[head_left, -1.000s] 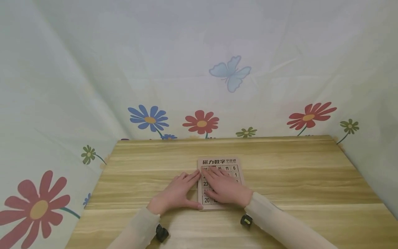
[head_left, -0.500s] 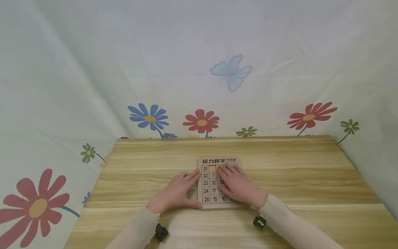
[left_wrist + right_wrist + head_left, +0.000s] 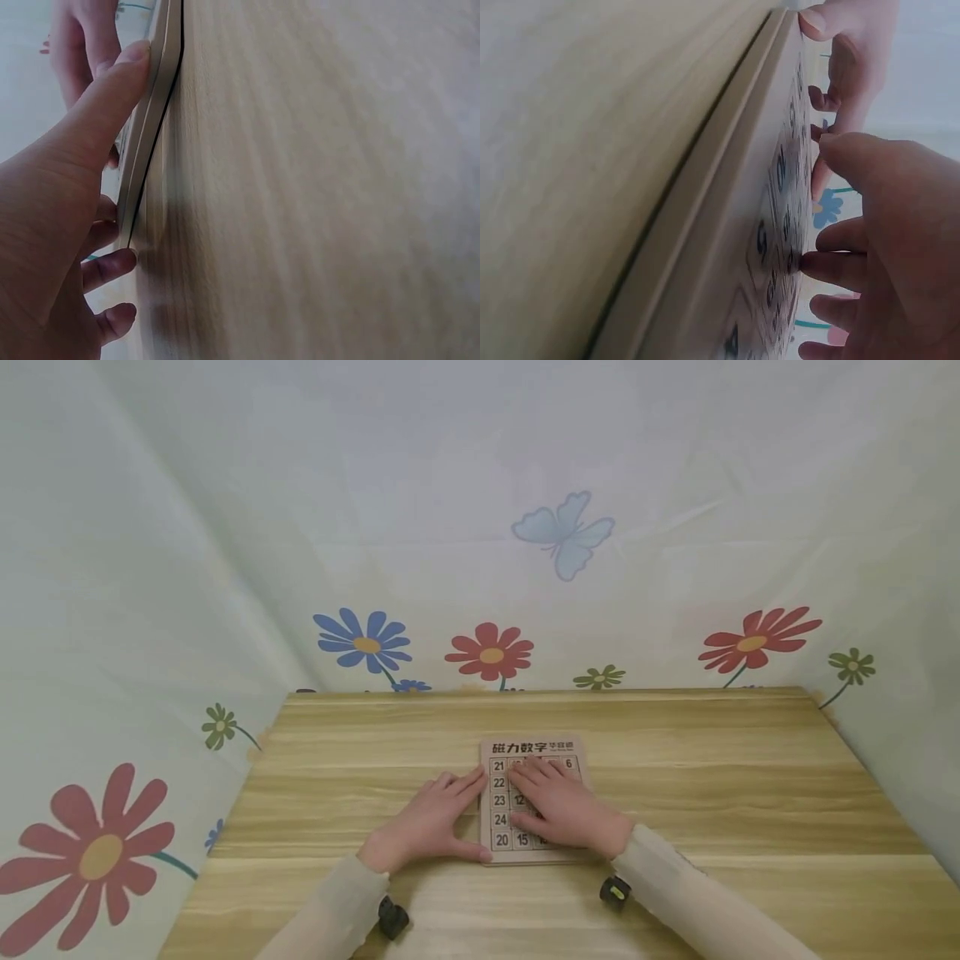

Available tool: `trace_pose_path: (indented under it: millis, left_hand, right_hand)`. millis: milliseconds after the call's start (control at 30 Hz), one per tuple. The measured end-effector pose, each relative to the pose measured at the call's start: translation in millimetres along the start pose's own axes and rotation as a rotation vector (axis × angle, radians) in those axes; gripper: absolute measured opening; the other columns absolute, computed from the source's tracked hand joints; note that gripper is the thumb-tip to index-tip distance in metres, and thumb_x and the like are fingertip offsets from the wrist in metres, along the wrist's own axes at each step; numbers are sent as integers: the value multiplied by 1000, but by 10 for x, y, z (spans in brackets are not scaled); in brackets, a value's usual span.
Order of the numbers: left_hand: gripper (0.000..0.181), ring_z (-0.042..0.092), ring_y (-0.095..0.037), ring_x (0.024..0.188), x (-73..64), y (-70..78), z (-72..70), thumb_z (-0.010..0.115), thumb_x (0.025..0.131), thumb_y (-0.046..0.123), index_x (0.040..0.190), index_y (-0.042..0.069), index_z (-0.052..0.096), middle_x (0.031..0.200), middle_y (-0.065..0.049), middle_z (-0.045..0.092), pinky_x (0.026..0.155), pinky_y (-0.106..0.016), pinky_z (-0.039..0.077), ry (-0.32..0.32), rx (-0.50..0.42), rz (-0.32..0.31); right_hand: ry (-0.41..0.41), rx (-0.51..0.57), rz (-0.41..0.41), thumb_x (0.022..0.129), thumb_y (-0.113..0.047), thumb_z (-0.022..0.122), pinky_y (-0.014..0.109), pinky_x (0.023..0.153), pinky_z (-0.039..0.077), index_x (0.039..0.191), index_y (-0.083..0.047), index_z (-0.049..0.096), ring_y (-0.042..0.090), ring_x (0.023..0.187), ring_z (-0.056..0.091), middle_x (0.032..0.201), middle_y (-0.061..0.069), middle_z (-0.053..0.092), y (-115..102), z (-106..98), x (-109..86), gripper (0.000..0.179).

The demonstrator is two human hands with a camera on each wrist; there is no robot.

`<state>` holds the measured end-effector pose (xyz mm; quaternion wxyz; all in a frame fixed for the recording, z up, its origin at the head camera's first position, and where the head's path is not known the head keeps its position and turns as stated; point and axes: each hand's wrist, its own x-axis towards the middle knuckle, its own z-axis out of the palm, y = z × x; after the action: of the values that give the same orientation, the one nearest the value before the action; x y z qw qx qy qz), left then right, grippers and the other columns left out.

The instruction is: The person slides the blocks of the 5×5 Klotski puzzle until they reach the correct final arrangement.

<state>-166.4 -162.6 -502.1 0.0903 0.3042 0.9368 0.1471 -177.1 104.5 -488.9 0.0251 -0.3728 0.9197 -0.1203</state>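
A number sliding puzzle [image 3: 532, 748] lies flat on the table, its top strip printed with dark characters. Numbered tiles fill its frame, with 21, 22, 23, 24 and 20 readable down the left column. My left hand [image 3: 420, 827] braces the board from the left, fingertips along its side and thumb at the near left corner. In the left wrist view the thumb lies on the board's edge [image 3: 156, 105]. My right hand [image 3: 570, 810] lies over the tiles, fingers spread and fingertips at the top rows. It hides much of the middle and right columns.
The wood-grain table [image 3: 712, 777] extends around the board on all sides. Behind it hangs a pale cloth [image 3: 420, 527] printed with flowers and a butterfly. A small black wrist camera [image 3: 615, 892] sits below the right sleeve, another [image 3: 392, 917] below the left.
The right hand slid right across the tiles, baring a gap in the top row, then came back left so its fingers cover that area. The left hand has stayed in place.
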Motion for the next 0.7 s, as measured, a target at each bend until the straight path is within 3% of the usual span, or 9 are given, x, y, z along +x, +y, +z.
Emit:
trace_pose_path:
  millis: [167,333,700]
  left_hand:
    - [126,44,-26,139,2,0,20,67,72,87,166,14,27,173,-2,24,120,-55,34,4,4,-5]
    - [121,42,-27,142,-19,-20,24,66,76,85,166,13,28,172,-2,25,120,-58,33,4,21,-14]
    - [114,41,-27,143,-33,-20,17,65,80,83,165,16,31,171,0,29,120,-60,30,24,4,-2]
  right_hand:
    - [56,-61,48,103,-40,60,66,118,31,148,4,54,48,145,40,152,22,53,109,-69,-151,62]
    - [49,-83,124,103,-40,62,68,118,29,146,6,54,50,147,36,154,25,50,249,-120,-313,64]
    - [33,-93,90,105,-44,58,65,120,29,153,-2,51,47,150,34,161,24,41,257,-86,-268,64]
